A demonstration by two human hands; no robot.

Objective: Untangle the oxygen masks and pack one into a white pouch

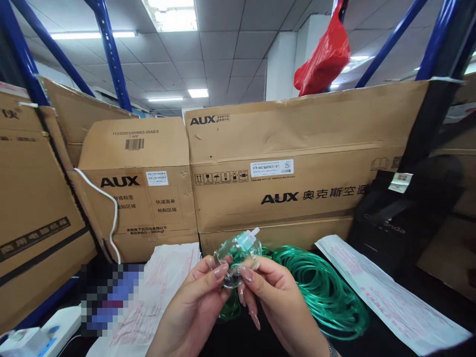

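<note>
At the far left a white cable [111, 208] hangs down in front of a cardboard box [141, 188]. Below it a white paper packet [159, 287] lies flat. The left hand [193, 307] pinches the clear plastic mask [238, 250] with thumb and fingers closed on its lower edge. The mask is held up in the middle, low in the view and above the dark table. The right hand [282, 302] grips the same mask from the other side (its long nails touch the plastic). Just to the right lies a coil of green tube [323, 292], then a second paper packet [386, 297] and a black bag [409, 208].
</note>
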